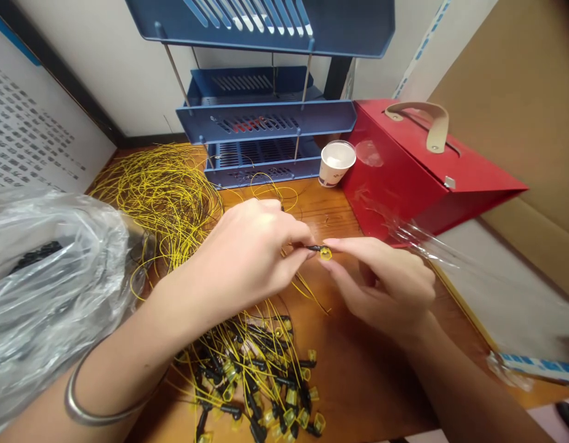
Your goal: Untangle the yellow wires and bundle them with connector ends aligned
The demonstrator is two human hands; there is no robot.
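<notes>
The left hand [259, 246] pinches a thin black piece [314, 248]; the right hand's [388, 280] thumb and forefinger close on the yellow cap [326, 253] at its end — the dial's centre. Capped connectors [254, 403] lie toward seven o'clock, yellow wires [162, 191] nine-to-ten, a paper cup [337, 169] twelve.

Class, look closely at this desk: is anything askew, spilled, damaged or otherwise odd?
The yellow wires beyond the left hand look messiest: they lie in a loose tangle, strands crossing every way. I see no spill or damage; the paper cup stands upright beside the red box.
</notes>
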